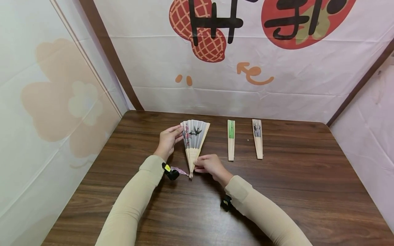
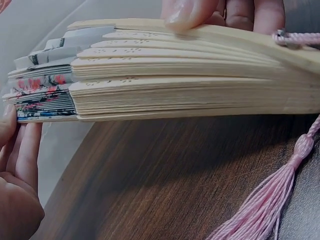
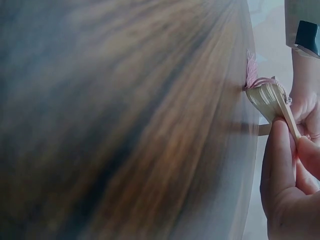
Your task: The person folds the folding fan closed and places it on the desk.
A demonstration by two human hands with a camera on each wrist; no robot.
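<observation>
Three fans lie toward the far edge of the table (image 1: 277, 191): one half-open fan (image 1: 194, 140) and two closed fans (image 1: 231, 140) (image 1: 257, 138) beside it. The left hand (image 1: 168, 140) pinches the open fan's paper edge; the right hand (image 1: 210, 165) pinches its sticks near the pink tassel (image 1: 180, 170).

Table (image 1: 295, 191): dark brown wood grain, carried everything.

Two closed folding fans lay flat on it, to the right of the grip and a little farther back, side by side but apart, both pointing away from the viewer.
- Nearer one: green-leafed fan (image 1: 231, 140), green paper at the far end, pale bamboo sticks at the near end.
- Beyond it, farther right: grey-leafed fan (image 1: 257, 138), dark painted marks on the paper, slightly tilted.

Backdrop (image 1: 246, 85): white creased fabric behind the table, printed with red shapes, black characters and orange marks. Left panel (image 1: 55, 102) showed a pale peach flower.
</observation>
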